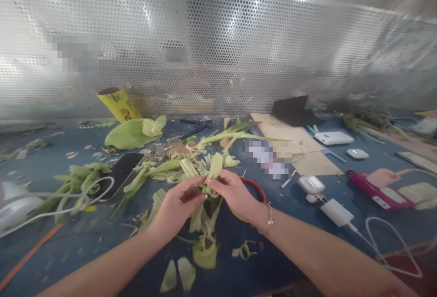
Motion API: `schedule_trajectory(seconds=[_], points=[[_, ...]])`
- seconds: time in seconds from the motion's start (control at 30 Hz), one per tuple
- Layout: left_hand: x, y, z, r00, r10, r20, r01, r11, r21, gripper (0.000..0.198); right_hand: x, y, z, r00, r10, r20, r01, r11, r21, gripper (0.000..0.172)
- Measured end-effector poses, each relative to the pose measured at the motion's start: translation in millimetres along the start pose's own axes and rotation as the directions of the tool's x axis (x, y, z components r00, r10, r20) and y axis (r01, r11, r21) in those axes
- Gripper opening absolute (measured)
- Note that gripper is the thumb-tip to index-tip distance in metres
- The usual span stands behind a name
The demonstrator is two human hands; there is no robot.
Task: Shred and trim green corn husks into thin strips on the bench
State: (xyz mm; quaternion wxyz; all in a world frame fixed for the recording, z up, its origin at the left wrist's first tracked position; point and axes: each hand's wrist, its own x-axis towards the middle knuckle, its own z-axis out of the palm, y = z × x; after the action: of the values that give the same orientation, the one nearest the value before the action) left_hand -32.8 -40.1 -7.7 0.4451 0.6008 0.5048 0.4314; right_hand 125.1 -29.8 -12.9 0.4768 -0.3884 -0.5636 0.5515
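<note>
In the middle of the table both of my hands meet over a bundle of pale green husk leaves [215, 165] that look like corn husk. My left hand [182, 199] pinches the bundle from the left, fingertips and thumb closed on it. From the right, my right hand [235, 192] grips the same bundle between thumb and fingers. Longer husk strips hang below, ending in a cup-shaped green piece [205, 252] near the table's front. Partly hidden behind my right hand is a round object with a red rim [258, 189]. The bundle's inside is covered by my fingers.
Loose husk strips [167, 167] lie beyond my hands. A phone [124, 169], a white cable [97, 183] and a yellow tube [119, 104] are on the left. Cardboard [290, 135], an earbud case [310, 183] and a charger [337, 212] lie right. A perforated metal screen [218, 23] stands behind.
</note>
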Motion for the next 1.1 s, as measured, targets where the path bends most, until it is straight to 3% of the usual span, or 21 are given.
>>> schedule_trajectory(seconds=[0.17, 0.63, 1.1], points=[[-3, 3, 2.5, 0.999, -0.029, 0.020, 0.029, 1.000, -0.006, 0.041, 0, -3, 0, 1.000, 0.013, -0.013, -0.013, 1.000, 0.004, 0.032], [-3, 2, 3.3, 0.997, 0.076, 0.018, -0.077, 0.996, 0.052, 0.038, 1, 1, 0, 0.997, 0.002, -0.076, -0.006, 0.998, -0.056, 0.035], [-7, 6, 7.4, 0.997, 0.001, 0.074, 0.005, 0.997, -0.082, 0.052, 3, 9, 2, 0.988, -0.027, -0.154, 0.010, 0.994, -0.107, 0.040]])
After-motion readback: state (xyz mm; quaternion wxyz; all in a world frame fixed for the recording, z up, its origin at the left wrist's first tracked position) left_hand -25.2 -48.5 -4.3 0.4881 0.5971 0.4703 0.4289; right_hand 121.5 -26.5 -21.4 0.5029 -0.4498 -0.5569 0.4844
